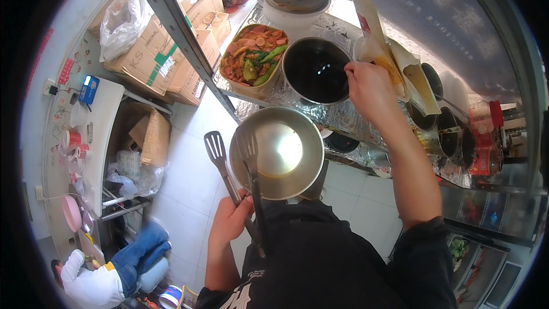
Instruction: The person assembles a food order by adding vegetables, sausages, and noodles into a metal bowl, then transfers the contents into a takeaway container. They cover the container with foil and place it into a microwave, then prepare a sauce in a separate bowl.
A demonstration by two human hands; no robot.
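My left hand [231, 218] is closed around a pair of metal tongs [233, 190] with slotted, spatula-shaped ends pointing up and away. One slotted end lies over a wide steel bowl [286, 160] with a little yellowish liquid at its bottom. My left fingertips are by the bowl's near left rim; what holds the bowl up is hidden. My right hand [366, 83] reaches forward, fingers closed at the right rim of a round pot [306, 71] of dark liquid. What those fingers grip is hidden. Left of that pot stands a yellow-rimmed tub [246, 60] of sliced sausage and green vegetables.
A lidded white pot [294, 0] stands behind on a foil-covered shelf [337, 120]. Opened cardboard packaging [409, 74] and several dark pots line the right. A metal post [177, 28] rises at left, before stacked cartons [143, 57]. Another person [114, 274] sits at lower left.
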